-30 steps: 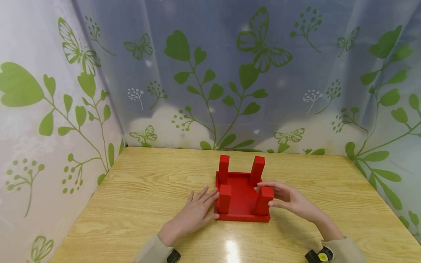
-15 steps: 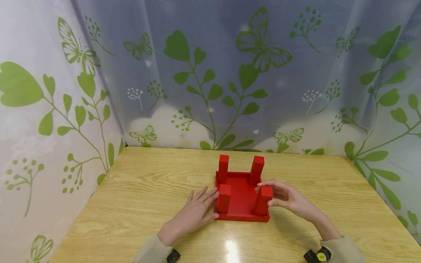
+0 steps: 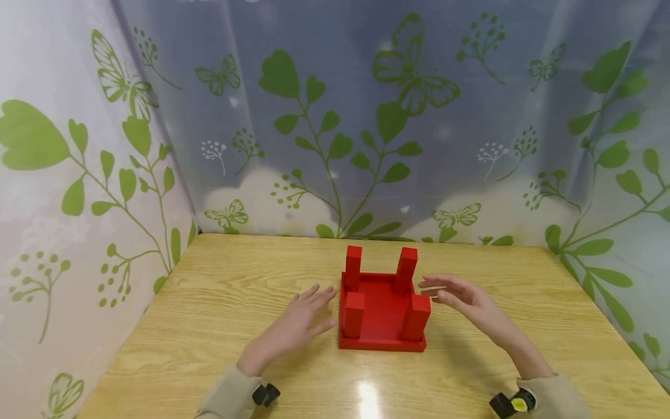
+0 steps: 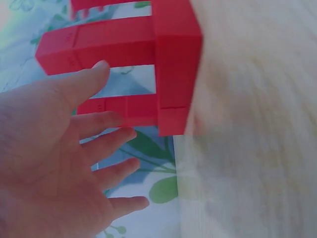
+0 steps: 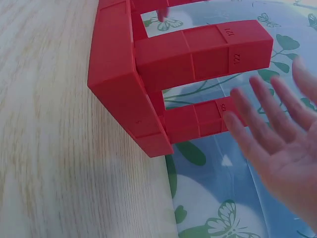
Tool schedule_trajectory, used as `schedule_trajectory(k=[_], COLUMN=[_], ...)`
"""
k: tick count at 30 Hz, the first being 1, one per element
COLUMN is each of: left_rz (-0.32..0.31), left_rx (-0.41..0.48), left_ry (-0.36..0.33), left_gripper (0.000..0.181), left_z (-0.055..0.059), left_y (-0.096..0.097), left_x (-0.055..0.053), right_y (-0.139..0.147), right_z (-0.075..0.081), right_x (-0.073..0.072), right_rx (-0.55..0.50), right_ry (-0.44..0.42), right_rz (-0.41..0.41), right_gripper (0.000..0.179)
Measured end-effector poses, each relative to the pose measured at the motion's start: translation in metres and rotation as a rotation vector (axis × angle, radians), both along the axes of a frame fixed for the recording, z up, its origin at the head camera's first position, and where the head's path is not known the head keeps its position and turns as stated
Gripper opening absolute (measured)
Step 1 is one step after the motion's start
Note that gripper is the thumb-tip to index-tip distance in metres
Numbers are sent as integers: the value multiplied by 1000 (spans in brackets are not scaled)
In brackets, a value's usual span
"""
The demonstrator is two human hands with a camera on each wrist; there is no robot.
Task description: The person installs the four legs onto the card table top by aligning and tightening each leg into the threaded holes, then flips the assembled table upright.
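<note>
A shallow red square tray (image 3: 382, 345) lies on the wooden table with a red post standing upright in each corner. In the right wrist view, the near right post (image 5: 213, 52) bears small printed numbers and thin lines. My left hand (image 3: 293, 326) hovers just left of the tray, fingers spread and holding nothing. To the tray's right is my right hand (image 3: 478, 305), its fingers loosely extended beside the right-hand posts, with nothing in it. The left wrist view shows the tray's side wall (image 4: 176, 69) resting on the table.
The wooden table (image 3: 235, 279) stretches out on both sides of the tray. A curtain (image 3: 335, 145) with green leaves and butterflies hangs behind it, and similar panels close off the sides. Each wrist wears a black strapped device (image 3: 267, 396).
Both hands have come away from the red tray: the left drew back to the left, the right lifted off the near right post and moved right. The tray and posts stay in place.
</note>
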State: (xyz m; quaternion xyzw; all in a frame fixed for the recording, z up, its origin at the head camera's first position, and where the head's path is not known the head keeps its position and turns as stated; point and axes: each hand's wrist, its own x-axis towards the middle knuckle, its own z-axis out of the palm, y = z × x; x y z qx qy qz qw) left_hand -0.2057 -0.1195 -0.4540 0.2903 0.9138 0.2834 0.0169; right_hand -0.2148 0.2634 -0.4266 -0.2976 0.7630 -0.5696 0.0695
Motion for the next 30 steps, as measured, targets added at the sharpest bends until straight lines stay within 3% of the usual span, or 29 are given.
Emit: schedule_trajectory(k=[4, 8, 11, 16, 20, 24, 27, 30], left_rz=[20, 47, 95, 259, 346, 376, 365, 346], left_rx=[97, 243, 425, 658, 701, 721, 695, 639], left_ry=[-40, -102, -215, -421, -533, -596, -580, -534], left_gripper=[59, 53, 47, 38, 37, 37, 37, 39], left_z=[6, 8, 3, -6, -13, -19, -22, -23], left_y=[1, 8, 15, 27, 33, 38, 41, 43], left_x=[-4, -9, -18, -31, -35, -36, -35, -33], right_y=[-1, -7, -12, -16, -21, -25, -29, -32], right_z=[1, -3, -9, -19, -26, -34, -40, -45], right_x=[-3, -6, -9, -11, -13, -13, -12, -12], right_rx=[-6, 0, -7, 5, 33, 62, 71, 87], right_ry=[-12, -75, -142, -243, -306, -383, -428, -443], right_rz=[-81, -173, -228, -303, -342, -304, -274, -298], right_gripper=[39, 41, 45, 49, 52, 52, 50, 49])
